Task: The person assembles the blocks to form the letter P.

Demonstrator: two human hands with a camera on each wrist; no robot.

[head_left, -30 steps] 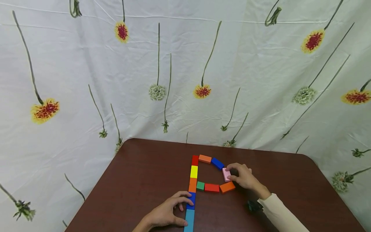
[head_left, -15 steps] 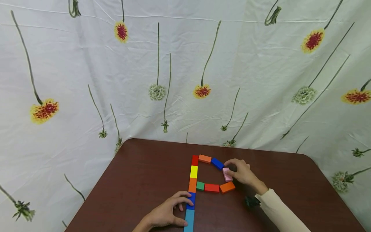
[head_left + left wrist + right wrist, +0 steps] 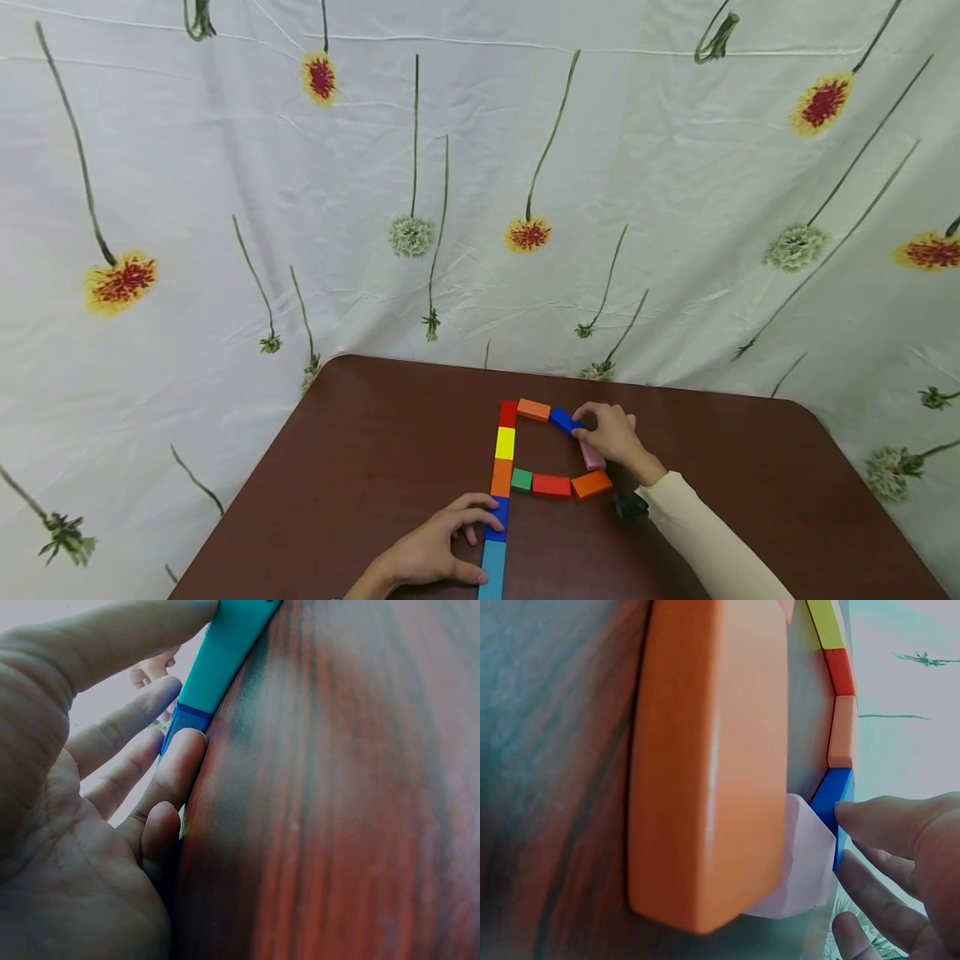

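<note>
Coloured wooden blocks lie on the dark brown table in a straight column with a loop on its right side. My right hand [image 3: 611, 433] pinches the right end of a blue block [image 3: 561, 418] in the loop between thumb and finger. Just below, a pink block [image 3: 592, 456] is partly covered by that hand. My left hand [image 3: 438, 546] rests along the column, fingers loosely bent. Its fingertips touch the lower blue block [image 3: 494, 535], and the thumb touches the light blue block [image 3: 492, 568]. In the right wrist view, an orange block [image 3: 705, 765] looms close.
Higher in the column are red [image 3: 508, 413], yellow [image 3: 505, 443] and orange [image 3: 501, 477] blocks. A salmon block [image 3: 534, 409] tops the loop; green [image 3: 521, 480] and red [image 3: 551, 486] blocks line its bottom. A flower-printed cloth [image 3: 337, 183] hangs behind the table [image 3: 360, 442].
My right hand has left the pink block and moved up and left to the blue block of the loop. The left hand stays in place on the column.
</note>
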